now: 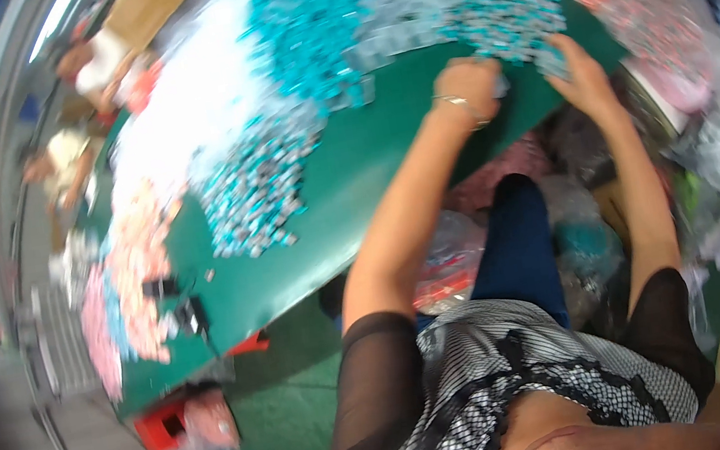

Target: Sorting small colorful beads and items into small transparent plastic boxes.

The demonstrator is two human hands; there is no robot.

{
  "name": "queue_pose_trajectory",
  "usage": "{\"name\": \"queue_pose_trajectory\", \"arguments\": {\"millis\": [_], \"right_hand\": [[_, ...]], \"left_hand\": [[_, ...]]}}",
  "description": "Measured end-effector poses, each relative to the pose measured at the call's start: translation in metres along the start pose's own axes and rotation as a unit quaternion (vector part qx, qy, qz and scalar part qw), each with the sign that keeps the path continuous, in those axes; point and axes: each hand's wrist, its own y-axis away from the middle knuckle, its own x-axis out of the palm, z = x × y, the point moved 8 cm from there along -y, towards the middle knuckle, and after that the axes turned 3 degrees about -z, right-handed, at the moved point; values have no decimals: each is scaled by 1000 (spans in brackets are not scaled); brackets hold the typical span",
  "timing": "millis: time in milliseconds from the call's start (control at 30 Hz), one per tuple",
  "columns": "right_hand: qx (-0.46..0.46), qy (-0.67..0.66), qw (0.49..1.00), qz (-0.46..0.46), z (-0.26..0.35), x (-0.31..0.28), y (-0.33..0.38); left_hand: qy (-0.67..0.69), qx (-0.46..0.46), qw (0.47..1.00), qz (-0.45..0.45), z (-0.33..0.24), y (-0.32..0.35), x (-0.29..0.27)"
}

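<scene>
The fingers of the left hand [465, 88] are curled together; whether anything is gripped cannot be told, though a pale scrap [501, 86] is seen at their tips. The index finger and thumb of the right hand [584, 78] are parted at the edge of a pile [507, 11] of teal and silver pieces; whether a piece is pinched is too blurred to tell. The pile is spread at the far right of the green table [344, 180], just beyond both hands. A bracelet [453, 100] is worn on the left wrist. Farther left, a teal heap [313, 16] and a mixed heap [251, 190] are laid out, with peach pieces [140, 260] beyond. Pink bags [652, 18] are stacked at the right. At the far left, a co-worker [70, 158] is seen, blurred.
</scene>
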Motion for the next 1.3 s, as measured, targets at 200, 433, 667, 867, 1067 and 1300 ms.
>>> {"name": "queue_pose_trajectory", "arguments": {"millis": [200, 433, 667, 867, 1067, 1300], "right_hand": [[30, -21, 999, 22, 21, 18, 12], [27, -107, 994, 26, 73, 35, 31], [48, -428, 884, 185, 190, 74, 82], [81, -506, 795, 326, 215, 127, 120], [67, -372, 840, 389, 204, 196, 202], [213, -182, 668, 690, 183, 392, 340]], "left_hand": [[-6, -46, 999, 9, 5, 18, 0], [90, -100, 990, -42, 18, 81, -13], [497, -225, 830, -116, 29, 243, -70], [583, -377, 720, -22, 62, 379, 20], [529, -555, 642, -6, 112, 437, 135], [319, -683, 637, 162, 164, 531, 278]]}}
